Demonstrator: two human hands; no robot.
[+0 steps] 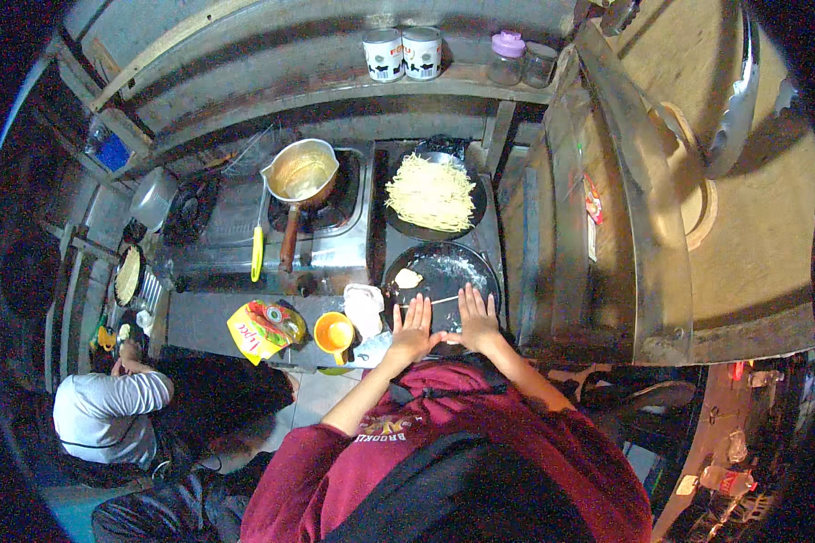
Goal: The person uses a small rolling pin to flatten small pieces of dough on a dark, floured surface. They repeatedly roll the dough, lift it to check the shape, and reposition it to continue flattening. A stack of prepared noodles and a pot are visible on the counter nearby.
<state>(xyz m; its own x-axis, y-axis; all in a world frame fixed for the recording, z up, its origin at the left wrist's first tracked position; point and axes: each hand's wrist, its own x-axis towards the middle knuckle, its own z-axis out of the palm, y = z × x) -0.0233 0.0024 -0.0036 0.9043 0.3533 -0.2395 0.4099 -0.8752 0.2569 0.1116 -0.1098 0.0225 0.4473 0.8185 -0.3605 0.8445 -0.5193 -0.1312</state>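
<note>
My left hand (413, 333) and my right hand (476, 324) lie flat side by side at the near edge of a round black tray (404, 258), fingers stretched forward and thumbs nearly meeting. Between them, a thin pale strand of dough (443, 300) runs across the tray; how much lies under the palms is hidden. A small lump of dough (408, 278) rests left of centre, and white flour is dusted over the tray's far right part. Beyond it, a heap of thin pale dough strands (430, 192) fills a second dark round tray.
Left of the trays, a saucepan (301, 175) sits on a gas stove (217, 262). Nearer are a yellow cup (334, 333), a yellow packet (264, 330) and a white bag (364, 309). A wooden frame (620, 190) stands at right. Another person (113, 412) works at far left.
</note>
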